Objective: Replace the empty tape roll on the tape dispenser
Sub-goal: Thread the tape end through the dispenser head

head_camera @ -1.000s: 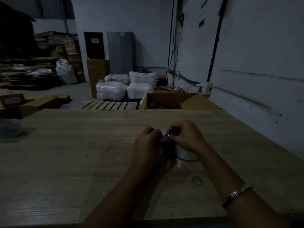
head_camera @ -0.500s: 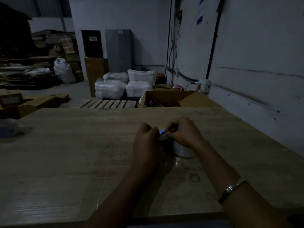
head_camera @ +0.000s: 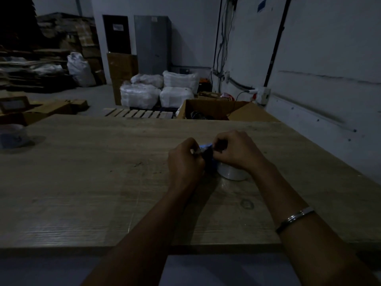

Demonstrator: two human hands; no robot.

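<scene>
You are gripping the blue tape dispenser with your left hand while your right hand is pinching at its top. It is sitting mid-counter, touching the white tape roll under your right wrist.

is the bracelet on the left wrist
No, the bracelet sits on the right forearm, behind the right hand; the left hand has a bare wrist.
</scene>
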